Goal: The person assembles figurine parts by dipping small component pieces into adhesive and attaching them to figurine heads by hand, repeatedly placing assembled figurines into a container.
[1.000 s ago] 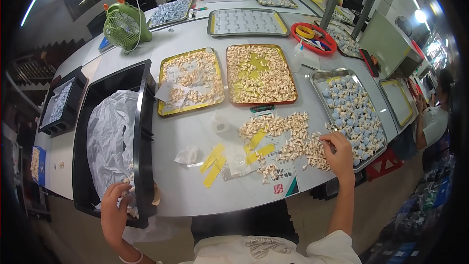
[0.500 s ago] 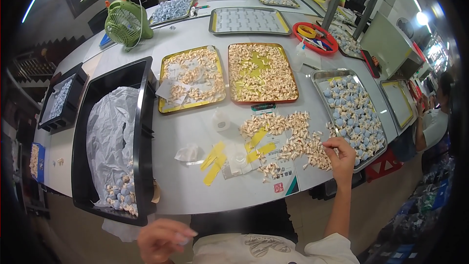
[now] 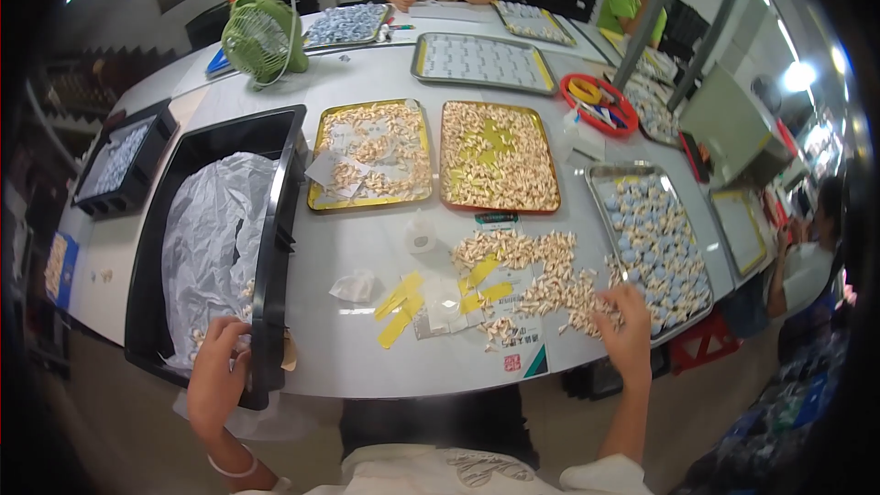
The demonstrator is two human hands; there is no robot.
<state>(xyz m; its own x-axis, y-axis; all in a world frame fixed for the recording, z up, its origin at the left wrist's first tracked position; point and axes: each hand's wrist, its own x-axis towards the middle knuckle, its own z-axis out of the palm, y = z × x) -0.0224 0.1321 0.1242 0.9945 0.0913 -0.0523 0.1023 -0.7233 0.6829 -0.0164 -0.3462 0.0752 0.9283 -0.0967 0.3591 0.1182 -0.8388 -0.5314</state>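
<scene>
My left hand [image 3: 220, 368] reaches over the near end of the long black bin [image 3: 291, 142], its fingers curled together. Something pale shows by the fingertips, too small to make out. Under and beside the hand lie small blue and cream pieces, mostly hidden by it, next to crumpled white paper [image 3: 215, 229]. At the right end of a loose pile of small cream pointed pieces [image 3: 541, 289] on the table, my right hand [image 3: 628, 330] has thumb and fingers bent into a pinch. What it holds, if anything, is hidden.
Right of my right hand stands a metal tray [image 3: 655, 243] of blue-and-cream pieces. Two yellow-lined trays, left [image 3: 371, 156] and right [image 3: 500, 156], hold cream pieces. Yellow tape strips [image 3: 401, 310] lie nearby. Beyond are a red basket [image 3: 632, 108], a green fan [image 3: 261, 41] and other people.
My left hand has moved from near my body, where it held a small bluish piece, up to the black bin. My right hand has shifted slightly left and down to the loose pile.
</scene>
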